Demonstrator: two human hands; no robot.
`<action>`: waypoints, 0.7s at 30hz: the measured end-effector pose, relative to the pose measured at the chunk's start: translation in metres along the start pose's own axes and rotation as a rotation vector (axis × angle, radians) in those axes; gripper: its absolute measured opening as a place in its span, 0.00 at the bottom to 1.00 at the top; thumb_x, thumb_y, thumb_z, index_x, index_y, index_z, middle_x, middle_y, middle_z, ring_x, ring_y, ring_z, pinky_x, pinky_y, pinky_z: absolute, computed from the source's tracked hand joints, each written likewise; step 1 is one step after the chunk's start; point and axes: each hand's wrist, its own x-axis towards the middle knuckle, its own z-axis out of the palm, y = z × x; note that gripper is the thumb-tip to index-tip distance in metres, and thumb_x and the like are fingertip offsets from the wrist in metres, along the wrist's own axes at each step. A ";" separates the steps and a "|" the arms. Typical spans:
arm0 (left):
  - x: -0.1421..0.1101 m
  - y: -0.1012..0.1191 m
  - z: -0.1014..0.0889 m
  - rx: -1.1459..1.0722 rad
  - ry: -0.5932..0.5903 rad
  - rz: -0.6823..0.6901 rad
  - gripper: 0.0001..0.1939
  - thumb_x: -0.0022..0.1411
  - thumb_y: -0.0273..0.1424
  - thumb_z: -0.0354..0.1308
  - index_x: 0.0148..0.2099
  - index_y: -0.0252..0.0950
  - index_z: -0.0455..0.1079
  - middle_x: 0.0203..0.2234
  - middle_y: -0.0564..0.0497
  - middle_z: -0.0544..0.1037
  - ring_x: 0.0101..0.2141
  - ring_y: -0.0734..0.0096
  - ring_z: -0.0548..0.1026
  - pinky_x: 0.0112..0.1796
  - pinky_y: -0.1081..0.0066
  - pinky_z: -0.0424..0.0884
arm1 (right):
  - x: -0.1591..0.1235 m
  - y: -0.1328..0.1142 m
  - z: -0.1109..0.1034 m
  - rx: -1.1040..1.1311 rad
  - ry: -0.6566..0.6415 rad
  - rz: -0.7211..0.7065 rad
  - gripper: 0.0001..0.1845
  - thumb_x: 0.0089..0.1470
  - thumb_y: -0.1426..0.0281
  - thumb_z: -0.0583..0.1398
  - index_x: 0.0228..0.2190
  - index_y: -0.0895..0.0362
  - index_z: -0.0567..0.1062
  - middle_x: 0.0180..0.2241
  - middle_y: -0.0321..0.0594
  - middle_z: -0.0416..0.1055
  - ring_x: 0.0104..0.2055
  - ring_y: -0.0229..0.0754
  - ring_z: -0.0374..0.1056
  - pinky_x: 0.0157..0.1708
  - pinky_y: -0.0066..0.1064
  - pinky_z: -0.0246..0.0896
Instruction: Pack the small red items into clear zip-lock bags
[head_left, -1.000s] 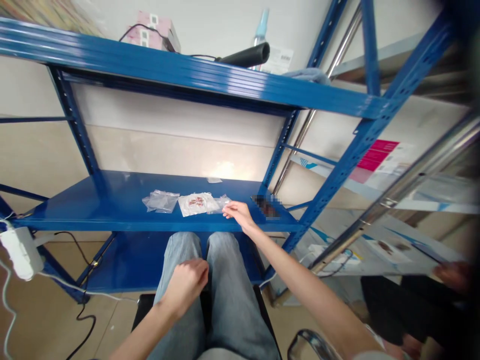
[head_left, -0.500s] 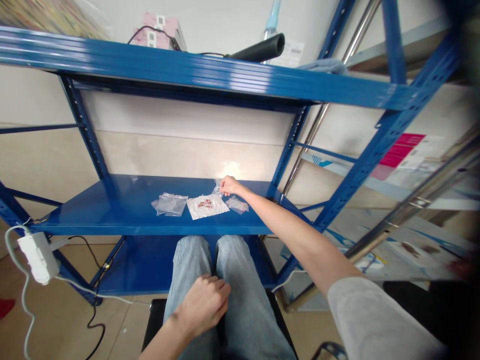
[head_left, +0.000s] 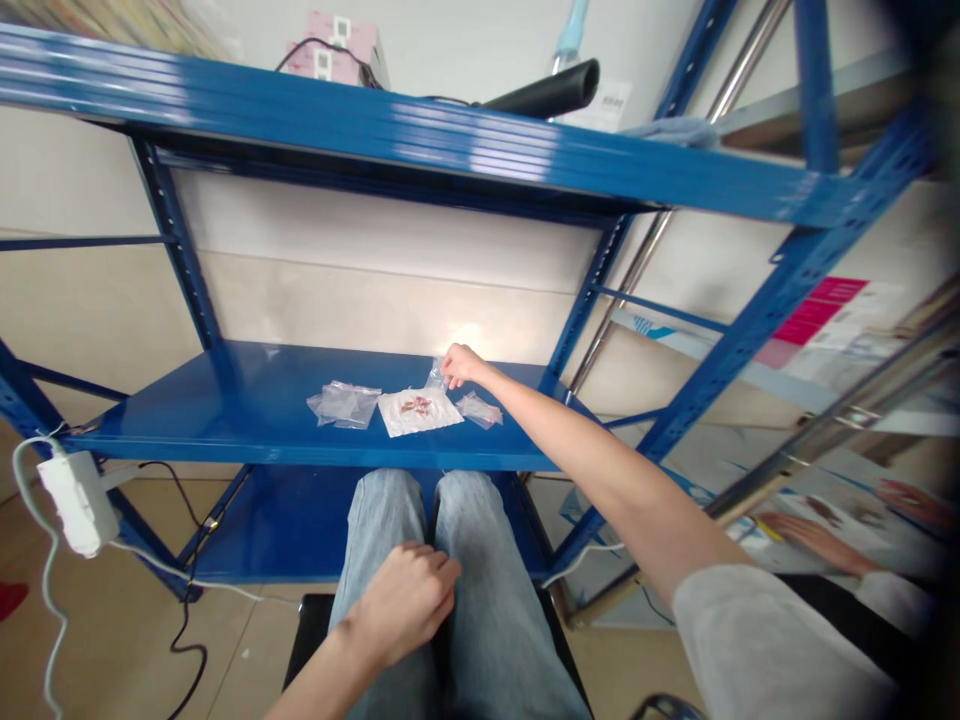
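My right hand (head_left: pixel 460 367) reaches over the blue shelf and pinches a small clear plastic bag (head_left: pixel 436 374) behind a white sheet. On that white sheet (head_left: pixel 401 421) lies a little heap of small reddish-brown pieces (head_left: pixel 417 405), too small to name. Clear plastic bags (head_left: pixel 349 404) are stacked to the left of the sheet. To its right is another clear bag (head_left: pixel 478 409) with something reddish in it. My left hand (head_left: pixel 417 592) rests closed on my lap, its fingers curled under; nothing shows in it.
Above the work shelf (head_left: pixel 247 400) runs an upper blue shelf beam (head_left: pixel 337 125) bearing a black tube (head_left: pixel 544 92) and a pink box (head_left: pixel 330 50). A white power strip (head_left: pixel 79 503) hangs at the left post. On the right, another person's hand (head_left: pixel 814 540) rests on a bench.
The camera view has shifted slightly. Both my hands stay almost where they were, the right one still pinching the bag. Another person's hands have come into view at the right.
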 end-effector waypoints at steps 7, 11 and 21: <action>0.001 -0.007 -0.002 -0.005 -0.002 -0.022 0.08 0.71 0.27 0.47 0.37 0.39 0.62 0.32 0.52 0.77 0.33 0.65 0.76 0.35 0.66 0.64 | 0.004 -0.003 -0.001 -0.009 0.011 -0.009 0.12 0.49 0.67 0.72 0.29 0.64 0.80 0.21 0.45 0.78 0.23 0.44 0.77 0.25 0.27 0.74; -0.001 -0.006 -0.004 -0.015 -0.003 -0.030 0.08 0.71 0.27 0.47 0.37 0.38 0.63 0.32 0.51 0.77 0.33 0.65 0.76 0.35 0.67 0.65 | 0.001 -0.008 -0.004 -0.015 -0.001 0.008 0.13 0.49 0.67 0.72 0.31 0.65 0.80 0.20 0.46 0.78 0.24 0.45 0.77 0.25 0.28 0.74; 0.000 -0.007 -0.004 -0.010 -0.006 -0.034 0.08 0.70 0.27 0.47 0.37 0.38 0.63 0.32 0.51 0.78 0.33 0.64 0.77 0.34 0.66 0.65 | -0.012 -0.014 -0.016 -0.063 -0.049 0.050 0.11 0.46 0.69 0.73 0.25 0.64 0.79 0.22 0.46 0.79 0.22 0.41 0.75 0.24 0.26 0.71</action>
